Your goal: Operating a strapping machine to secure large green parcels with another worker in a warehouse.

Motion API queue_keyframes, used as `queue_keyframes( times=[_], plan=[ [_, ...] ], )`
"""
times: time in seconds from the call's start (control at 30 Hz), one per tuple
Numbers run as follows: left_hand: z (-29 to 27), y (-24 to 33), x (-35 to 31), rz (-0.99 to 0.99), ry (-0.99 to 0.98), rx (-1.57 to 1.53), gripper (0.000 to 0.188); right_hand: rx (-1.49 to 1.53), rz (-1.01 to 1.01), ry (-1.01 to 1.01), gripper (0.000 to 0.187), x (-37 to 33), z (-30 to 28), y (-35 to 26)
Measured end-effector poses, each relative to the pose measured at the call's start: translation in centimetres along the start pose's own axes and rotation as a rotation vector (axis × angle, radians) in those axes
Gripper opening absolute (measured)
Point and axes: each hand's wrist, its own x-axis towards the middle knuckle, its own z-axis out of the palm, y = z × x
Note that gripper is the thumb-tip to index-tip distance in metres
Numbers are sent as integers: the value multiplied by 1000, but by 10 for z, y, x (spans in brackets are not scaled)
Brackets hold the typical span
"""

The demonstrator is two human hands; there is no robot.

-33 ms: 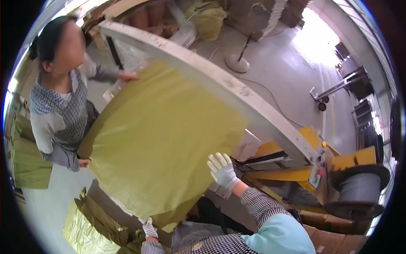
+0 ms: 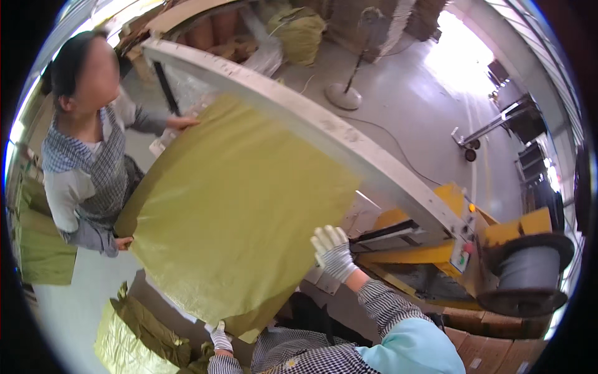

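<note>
- My right hand (image 2: 333, 251), gloved, reaches up with fingers spread flat against the yellow-green sheet (image 2: 243, 206)
- My left hand (image 2: 219, 338) has its grip pinched on the sheet's lower corner

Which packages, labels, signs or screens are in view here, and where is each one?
Large yellow-green bag: centre, flat, held by gloved right hand and left hand.
Crumpled yellow-green bags: lower left, piled on the floor.
Cardboard boxes: lower right, brown.
Small control panel: on the yellow machine, pale with coloured buttons.
No screens or signs visible.
</note>
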Motion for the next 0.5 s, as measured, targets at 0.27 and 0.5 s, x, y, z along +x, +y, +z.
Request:
queue_keyframes(
  times=[0.27,0.5],
  plan=[
    [-75,-42,46,17,-467,-16,65,-595,619,782,33,-163,-177,107],
    [-128,-43,48,70,-328,187,40,-342,1000,558,45,-216,-178,113]
  ],
)
